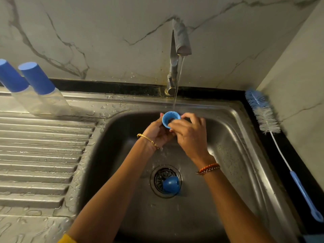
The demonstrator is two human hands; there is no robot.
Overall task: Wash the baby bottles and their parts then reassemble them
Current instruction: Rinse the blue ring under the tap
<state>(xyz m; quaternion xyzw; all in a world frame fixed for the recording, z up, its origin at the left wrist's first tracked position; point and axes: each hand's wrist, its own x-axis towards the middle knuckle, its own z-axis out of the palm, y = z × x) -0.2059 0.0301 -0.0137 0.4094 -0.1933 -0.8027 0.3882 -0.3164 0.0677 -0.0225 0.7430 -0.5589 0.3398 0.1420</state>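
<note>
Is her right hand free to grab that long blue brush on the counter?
Probably not yet: the right hand and left hand are both holding the blue ring under the running tap. Nothing blocks the way to the bottle brush.

Dim, warm-toned indoor light, with strong wide-angle distortion.

The sink basin [122, 137] is left dark, while soft highlights are caught on the wet draining board [43, 151] and the tap [181, 39]. The marble wall [87, 32] is lit evenly, without hard shadows. Straight edges are bowed toward the corners, and the two capped bottles [36, 88] at the left edge are stretched and slightly softened.
</note>
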